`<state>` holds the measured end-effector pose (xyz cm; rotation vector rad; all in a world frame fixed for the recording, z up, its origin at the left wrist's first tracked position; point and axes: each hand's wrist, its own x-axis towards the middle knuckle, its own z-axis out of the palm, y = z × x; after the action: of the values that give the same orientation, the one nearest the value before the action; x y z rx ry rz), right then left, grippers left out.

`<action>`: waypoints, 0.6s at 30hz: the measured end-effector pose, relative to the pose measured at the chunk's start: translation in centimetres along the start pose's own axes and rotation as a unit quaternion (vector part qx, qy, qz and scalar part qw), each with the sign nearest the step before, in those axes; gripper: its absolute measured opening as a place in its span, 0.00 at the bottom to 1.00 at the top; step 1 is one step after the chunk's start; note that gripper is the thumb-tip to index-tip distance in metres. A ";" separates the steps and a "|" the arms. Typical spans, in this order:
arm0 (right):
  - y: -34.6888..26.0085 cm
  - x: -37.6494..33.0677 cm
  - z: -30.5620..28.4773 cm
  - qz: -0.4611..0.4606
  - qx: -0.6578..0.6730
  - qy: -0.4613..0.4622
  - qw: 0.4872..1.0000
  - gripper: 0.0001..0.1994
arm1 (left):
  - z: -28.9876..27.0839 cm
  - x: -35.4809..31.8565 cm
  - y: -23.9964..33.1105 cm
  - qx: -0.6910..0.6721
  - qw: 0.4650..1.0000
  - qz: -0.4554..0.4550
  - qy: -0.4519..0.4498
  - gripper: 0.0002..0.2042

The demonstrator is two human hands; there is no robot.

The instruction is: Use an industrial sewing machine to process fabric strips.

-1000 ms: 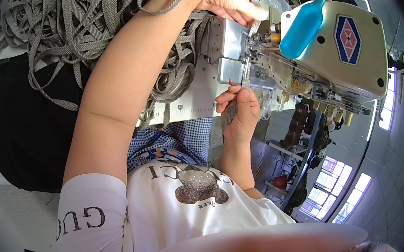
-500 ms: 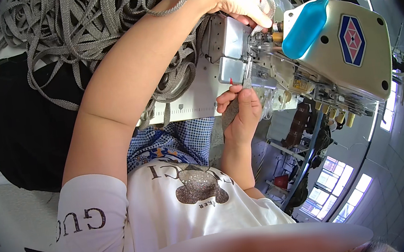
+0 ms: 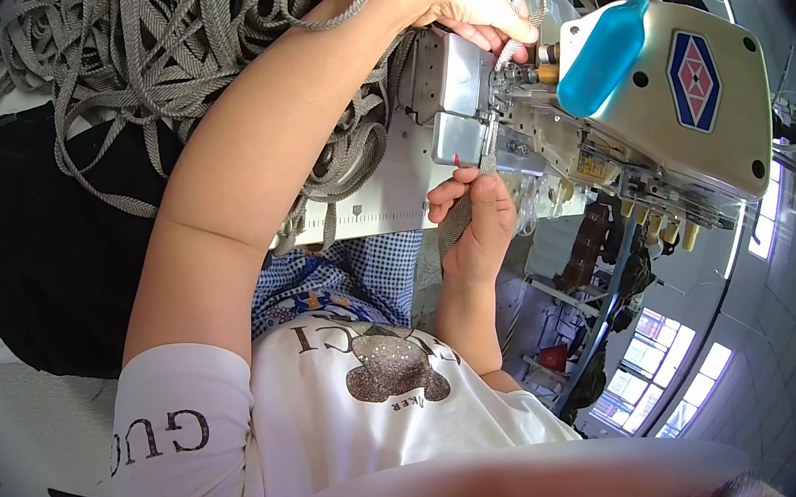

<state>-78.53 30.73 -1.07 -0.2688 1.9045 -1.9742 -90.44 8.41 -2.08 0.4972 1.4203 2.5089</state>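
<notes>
My left hand (image 3: 472,3) reaches across the pile of grey woven strap (image 3: 197,65) to the beige industrial sewing machine (image 3: 688,104). Its fingers pinch a length of the strap against the machine's head, by the metal guard (image 3: 458,92). A loop of strap lies over that wrist. My right hand (image 3: 479,224) is below the guard, closed on the strap end (image 3: 454,222) that hangs down from the needle area.
A blue plastic bottle (image 3: 604,49) rests on top of the machine. A black cloth (image 3: 41,253) lies on the white table (image 3: 382,201) at the left. Below the table edge are my checked garment (image 3: 361,268) and, far below, a tiled floor with window reflections.
My left hand has shifted slightly to the right along the machine head. My right hand has stayed under the guard, holding the strap.
</notes>
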 end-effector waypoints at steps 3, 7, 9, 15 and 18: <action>0.0 0.0 -0.1 -0.001 0.000 -0.001 1.000 0.13 | 0.2 -0.2 0.4 0.019 1.000 -0.005 0.001 0.08; 0.1 0.0 -0.1 -0.002 0.002 -0.002 1.000 0.13 | 0.1 -0.1 0.2 0.030 0.999 -0.011 0.000 0.08; 0.0 0.0 -0.1 -0.004 0.002 -0.002 1.000 0.13 | 0.1 0.0 0.2 0.021 1.000 -0.012 0.001 0.08; 0.1 0.0 0.0 -0.006 0.004 -0.003 1.000 0.13 | -0.3 0.2 -0.5 -0.079 0.996 0.023 -0.024 0.08; 0.0 0.0 0.2 -0.013 -0.010 0.000 1.000 0.13 | -0.2 0.2 -0.5 -0.079 0.997 0.009 -0.008 0.09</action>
<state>-78.44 30.61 -1.04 -0.3004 1.9314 -1.9709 -90.72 8.60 -2.57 0.4999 1.2033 2.5977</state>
